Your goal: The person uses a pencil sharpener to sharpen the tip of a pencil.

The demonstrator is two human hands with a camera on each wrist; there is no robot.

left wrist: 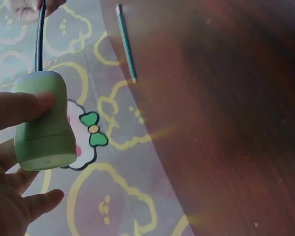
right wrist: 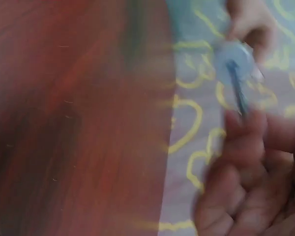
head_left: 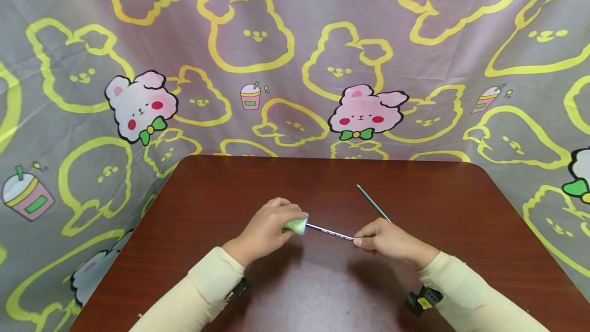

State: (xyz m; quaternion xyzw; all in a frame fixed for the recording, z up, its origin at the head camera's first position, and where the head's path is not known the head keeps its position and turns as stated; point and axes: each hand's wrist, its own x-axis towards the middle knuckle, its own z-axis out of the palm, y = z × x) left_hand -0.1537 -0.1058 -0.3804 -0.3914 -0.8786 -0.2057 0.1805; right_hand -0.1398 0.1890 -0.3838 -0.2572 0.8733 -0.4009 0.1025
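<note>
Together over a brown table (head_left: 276, 183), the left hand (head_left: 272, 222) grips an apparent green sharpener (left wrist: 46, 132) while the right hand (head_left: 384, 240) pinches a dark pencil (head_left: 329, 232) meeting the sharpener's pale end; keeping both aligned, under light pressure, would likely serve best.

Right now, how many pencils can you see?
2. The dark pencil runs from the green gadget to the right fingers; the green pencil lies on the table beyond them. Any hidden ones I can't count.
</note>
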